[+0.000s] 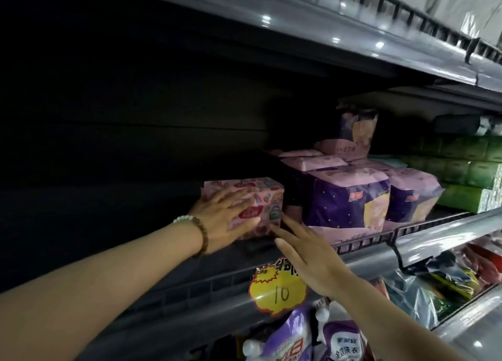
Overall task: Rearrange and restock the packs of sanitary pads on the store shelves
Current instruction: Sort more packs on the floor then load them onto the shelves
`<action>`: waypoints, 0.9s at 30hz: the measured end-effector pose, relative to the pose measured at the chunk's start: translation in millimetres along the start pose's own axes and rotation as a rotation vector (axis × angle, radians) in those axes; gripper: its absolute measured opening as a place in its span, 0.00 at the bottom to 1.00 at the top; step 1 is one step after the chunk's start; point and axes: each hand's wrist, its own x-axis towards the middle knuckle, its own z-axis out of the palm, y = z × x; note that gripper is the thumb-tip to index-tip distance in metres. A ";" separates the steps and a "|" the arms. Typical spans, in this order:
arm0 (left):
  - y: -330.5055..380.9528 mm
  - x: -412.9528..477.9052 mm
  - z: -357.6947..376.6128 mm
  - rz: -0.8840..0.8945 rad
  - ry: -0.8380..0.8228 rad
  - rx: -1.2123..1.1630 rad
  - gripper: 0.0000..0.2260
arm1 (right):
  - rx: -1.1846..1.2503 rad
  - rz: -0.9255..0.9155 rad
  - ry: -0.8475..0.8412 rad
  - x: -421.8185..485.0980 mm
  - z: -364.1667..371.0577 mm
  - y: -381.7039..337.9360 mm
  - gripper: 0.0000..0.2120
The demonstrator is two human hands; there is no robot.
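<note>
Closest of all, a yellow price tag (pixel 277 290) is hung on the front edge of the shelf (pixel 190 287), and soft purple bags (pixel 288 336) are seen below it. Just past the tag, the right hand (pixel 312 254) is held out with its grip spread. Its straight fingers (pixel 288 234) are laid against the lower right corner of the pink pack (pixel 267 195). The left hand (pixel 226 216) is pressed flat on the front of the same pack, with its grip spread wide and nothing pinched. The pink pack is stood near the front of the shelf, just beside the purple packs (pixel 345 197) on its right. Whether they touch cannot be told. The pack is judged to be light and soft. Its thin, smooth wrap may slip or dent, so it is best held by its two side faces and slid gently, not pulled by a corner. Farther right, green packs (pixel 467 170) are lined up.
</note>
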 end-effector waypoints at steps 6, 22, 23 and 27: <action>-24.2 50.1 5.6 -0.084 -0.011 0.013 0.29 | -0.054 0.019 0.045 3.8 6.3 1.9 0.52; -26.5 73.3 17.2 -0.155 0.119 -0.178 0.29 | -0.065 -0.014 0.112 6.6 10.6 5.4 0.52; -12.9 60.3 16.5 -0.122 0.176 -0.265 0.30 | -0.061 -0.010 0.112 5.2 10.4 4.8 0.52; 46.1 -15.6 9.5 0.061 0.262 -0.406 0.31 | 0.184 0.058 0.167 -15.4 3.8 -1.9 0.27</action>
